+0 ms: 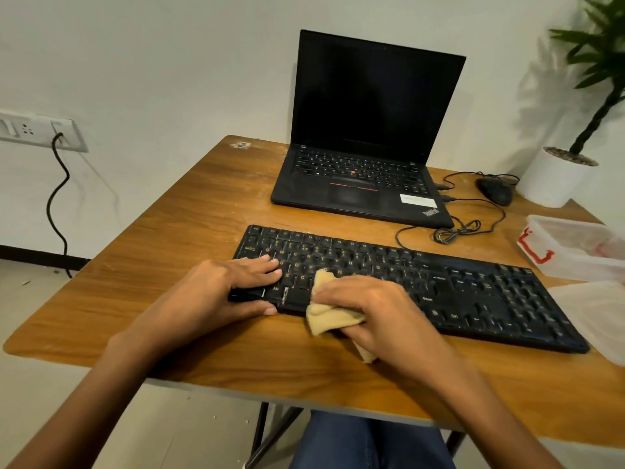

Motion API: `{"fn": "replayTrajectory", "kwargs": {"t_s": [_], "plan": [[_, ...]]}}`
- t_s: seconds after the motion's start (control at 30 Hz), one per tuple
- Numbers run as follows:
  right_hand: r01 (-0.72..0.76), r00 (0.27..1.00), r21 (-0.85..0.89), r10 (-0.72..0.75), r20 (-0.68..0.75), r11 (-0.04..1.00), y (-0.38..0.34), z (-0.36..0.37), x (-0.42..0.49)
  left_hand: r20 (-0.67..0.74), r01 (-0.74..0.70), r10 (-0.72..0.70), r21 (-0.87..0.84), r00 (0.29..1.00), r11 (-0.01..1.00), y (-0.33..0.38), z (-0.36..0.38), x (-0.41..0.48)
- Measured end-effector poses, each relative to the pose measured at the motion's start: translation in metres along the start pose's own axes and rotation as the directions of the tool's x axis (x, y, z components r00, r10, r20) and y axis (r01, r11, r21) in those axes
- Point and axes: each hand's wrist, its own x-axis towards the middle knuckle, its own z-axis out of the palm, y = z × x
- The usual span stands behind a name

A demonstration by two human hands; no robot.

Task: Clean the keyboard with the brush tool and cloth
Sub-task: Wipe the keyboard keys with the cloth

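A black full-size keyboard (pixel 456 286) lies across the wooden table (pixel 189 225), slanting down to the right. My left hand (pixel 230 286) grips its near-left corner, fingers flat on the keys and thumb under the front edge. My right hand (pixel 368 309) is closed on a crumpled tan cloth (pixel 326 318) pressed against the lower middle keys by the space bar. No brush tool is visible.
An open black laptop (pixel 365 140) stands behind the keyboard. To its right lie a black mouse (pixel 495 191) with coiled cable, a white plant pot (pixel 554 177), a clear plastic box (pixel 575 245) and its lid (pixel 595 316). A wall socket (pixel 40 130) is left.
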Motion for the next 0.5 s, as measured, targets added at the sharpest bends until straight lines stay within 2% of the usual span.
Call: {"fn": "replayTrajectory", "kwargs": {"t_s": [0.17, 0.3, 0.5], "plan": [[-0.085, 0.996, -0.016, 0.085, 0.018, 0.996, 0.031, -0.026, -0.034, -0.012, 0.003, -0.003, 0.009, 1.000, 1.000, 0.002, 0.000, 0.000], [-0.078, 0.995, -0.006, 0.078, 0.065, 0.997, 0.040, -0.034, -0.038, -0.010, 0.017, -0.017, 0.004, 1.000, 1.000, 0.007, -0.003, 0.000], [-0.194, 0.971, 0.337, 0.230, -0.070, 0.921, 0.044, -0.050, -0.030, 0.014, 0.030, -0.030, 0.014, 0.999, 0.999, 0.021, -0.012, 0.006]]}}
